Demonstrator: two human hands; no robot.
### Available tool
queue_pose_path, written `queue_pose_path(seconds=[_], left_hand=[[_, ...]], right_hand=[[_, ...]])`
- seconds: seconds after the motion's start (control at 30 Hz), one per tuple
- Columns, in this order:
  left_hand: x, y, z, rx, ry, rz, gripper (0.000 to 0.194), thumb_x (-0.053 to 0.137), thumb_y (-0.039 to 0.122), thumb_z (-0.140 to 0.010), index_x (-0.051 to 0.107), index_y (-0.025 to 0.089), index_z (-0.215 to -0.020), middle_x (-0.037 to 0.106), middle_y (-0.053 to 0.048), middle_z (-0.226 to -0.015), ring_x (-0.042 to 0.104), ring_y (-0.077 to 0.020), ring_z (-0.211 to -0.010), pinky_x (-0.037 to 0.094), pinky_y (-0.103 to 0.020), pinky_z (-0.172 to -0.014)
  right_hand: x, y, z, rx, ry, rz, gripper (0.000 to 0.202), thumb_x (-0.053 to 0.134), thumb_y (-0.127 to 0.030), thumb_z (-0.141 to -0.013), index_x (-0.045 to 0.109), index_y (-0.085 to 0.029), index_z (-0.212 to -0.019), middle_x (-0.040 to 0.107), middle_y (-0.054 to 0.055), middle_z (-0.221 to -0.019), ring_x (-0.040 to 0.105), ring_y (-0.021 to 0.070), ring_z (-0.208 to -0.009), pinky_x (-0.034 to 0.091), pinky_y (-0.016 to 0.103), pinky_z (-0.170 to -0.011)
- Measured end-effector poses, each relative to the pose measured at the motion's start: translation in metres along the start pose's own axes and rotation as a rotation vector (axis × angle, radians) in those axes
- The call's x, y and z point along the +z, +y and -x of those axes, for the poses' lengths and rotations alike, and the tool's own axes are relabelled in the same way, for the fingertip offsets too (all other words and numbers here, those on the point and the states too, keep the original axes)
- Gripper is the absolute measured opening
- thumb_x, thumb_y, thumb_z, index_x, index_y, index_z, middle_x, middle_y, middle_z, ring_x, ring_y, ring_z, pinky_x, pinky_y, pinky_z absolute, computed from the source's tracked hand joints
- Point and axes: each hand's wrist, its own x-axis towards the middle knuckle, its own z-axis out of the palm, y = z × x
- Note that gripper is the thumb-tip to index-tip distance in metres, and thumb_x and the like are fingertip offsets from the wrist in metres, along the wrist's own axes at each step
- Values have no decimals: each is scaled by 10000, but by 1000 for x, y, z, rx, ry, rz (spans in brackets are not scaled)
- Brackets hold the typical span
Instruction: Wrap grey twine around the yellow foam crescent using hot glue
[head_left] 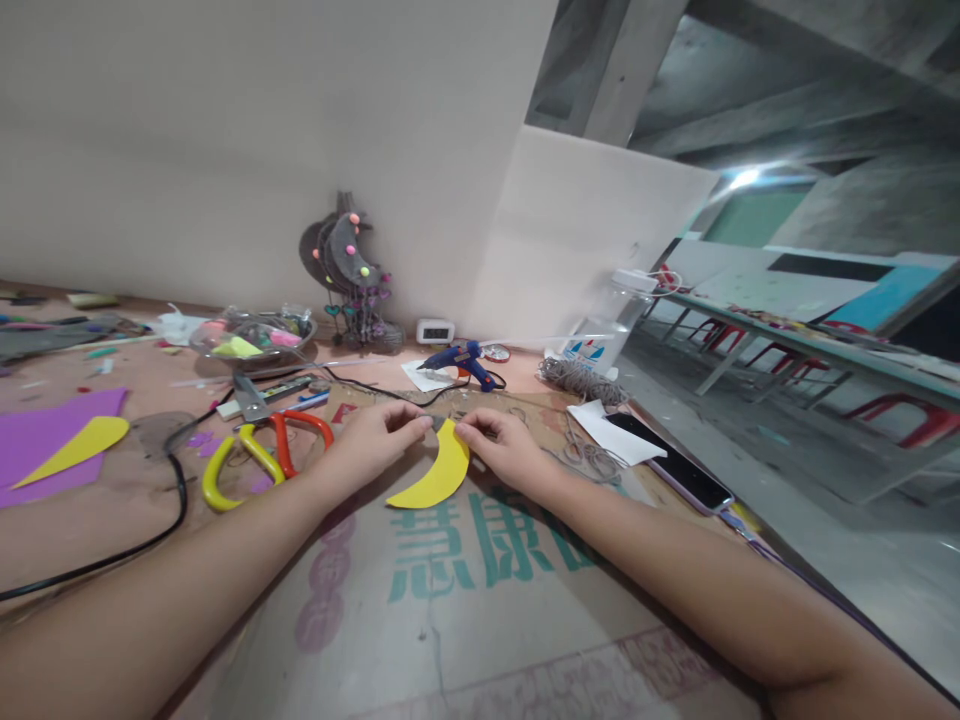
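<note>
A yellow crescent-shaped cutout [435, 475], apparently of felt or craft foam, hangs tilted between my two hands over a printed cardboard sheet [480, 620]. My right hand [501, 445] pinches its upper tip between thumb and fingers. Close to that tip, my left hand [386, 435] has thumb and forefinger closed on a small grey piece [438, 422], mostly hidden by the fingers. Whether the grey piece is joined to the crescent I cannot tell. Beyond my hands, a blue glue gun [459, 358] rests on a white paper.
Scissors with yellow and red handles [244, 465] lie left beside a black cable [180, 490]. Purple sheets [67, 415] are farther left. Behind stand a bowl of clay packets [255, 340] and a grey moon ornament [349, 255]. Grey twine [583, 380] and a phone [675, 465] lie right.
</note>
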Motion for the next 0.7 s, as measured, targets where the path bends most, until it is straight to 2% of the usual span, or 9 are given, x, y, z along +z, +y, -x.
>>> queue_pose_path(seconds=[0.4,0.53,0.7], left_hand=[[1,0,0,36,-53,-34,272,485,417,-776,583,164,-769,594,-4,-708,528,-146,-660,391,-233,-583],[1,-1,0,41,-24,-63,220,491,381,-772,573,177,-758,587,12,-682,522,-136,-640,394,-231,-588],[2,-8,-3,33,61,19,205,516,358,-750,567,170,-814,589,0,-724,537,-137,-653,412,-237,-608]], right_hand=[[0,-1,0,8,5,-19,247,465,-375,-828,553,-163,-737,515,-25,-591,456,91,-520,352,199,-492],[1,1,-1,13,8,-30,245,454,-377,-834,545,-168,-745,505,-31,-583,449,90,-512,349,198,-492],[0,0,-1,22,11,-27,250,457,-384,-832,550,-164,-760,514,-23,-622,457,92,-543,351,199,-505]])
